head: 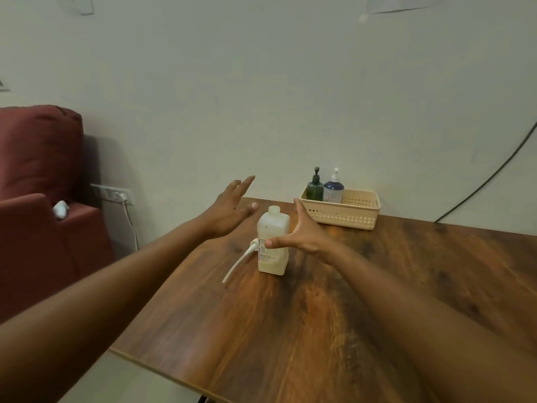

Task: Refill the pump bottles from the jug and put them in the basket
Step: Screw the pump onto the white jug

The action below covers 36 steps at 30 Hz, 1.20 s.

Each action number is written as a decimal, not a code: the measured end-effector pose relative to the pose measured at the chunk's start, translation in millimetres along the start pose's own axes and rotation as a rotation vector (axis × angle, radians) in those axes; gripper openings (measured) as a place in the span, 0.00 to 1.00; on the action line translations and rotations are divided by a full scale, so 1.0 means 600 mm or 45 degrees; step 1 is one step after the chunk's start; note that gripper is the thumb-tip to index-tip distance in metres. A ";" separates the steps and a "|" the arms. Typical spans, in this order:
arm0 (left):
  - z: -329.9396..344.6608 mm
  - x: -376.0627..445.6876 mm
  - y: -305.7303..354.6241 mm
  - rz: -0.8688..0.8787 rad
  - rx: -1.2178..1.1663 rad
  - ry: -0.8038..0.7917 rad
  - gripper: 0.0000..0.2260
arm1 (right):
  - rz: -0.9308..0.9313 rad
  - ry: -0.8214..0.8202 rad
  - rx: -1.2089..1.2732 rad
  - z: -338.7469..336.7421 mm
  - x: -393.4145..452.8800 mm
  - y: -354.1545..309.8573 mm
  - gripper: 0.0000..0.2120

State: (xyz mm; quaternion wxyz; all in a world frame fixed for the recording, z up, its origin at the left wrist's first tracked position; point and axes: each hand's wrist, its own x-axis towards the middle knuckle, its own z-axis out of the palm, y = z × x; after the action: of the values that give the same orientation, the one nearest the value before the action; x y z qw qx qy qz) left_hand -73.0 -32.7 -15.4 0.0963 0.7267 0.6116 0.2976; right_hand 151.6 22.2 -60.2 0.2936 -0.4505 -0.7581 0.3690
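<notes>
- The person's two forearms enter from the bottom corners, both bare; no sleeve shows anywhere along them.
- The left hand (229,209) is bare, with no glove, and its short nails show on the thumb and fingertips.
- The right hand (302,237) is likewise bare and ungloved.
- Neither wrist seems to carry a watch or band, though the dim, soft picture makes fine detail hard to judge.

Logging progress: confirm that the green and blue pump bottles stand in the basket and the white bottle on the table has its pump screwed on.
Not quite. The head view shows the white bottle open-necked, its pump lying beside it on the table. The green bottle and blue bottle do stand in the basket.
</notes>
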 end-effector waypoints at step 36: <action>0.191 0.125 -0.005 -0.348 0.335 -0.361 0.21 | 0.033 0.414 0.249 -0.166 -0.110 0.124 0.38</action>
State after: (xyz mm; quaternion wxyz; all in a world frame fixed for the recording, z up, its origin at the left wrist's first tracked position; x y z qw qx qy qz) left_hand -6.9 64.9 -85.7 0.1252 0.6780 0.7181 0.0946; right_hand 291.8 16.0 -73.4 0.4499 -0.4832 -0.6552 0.3671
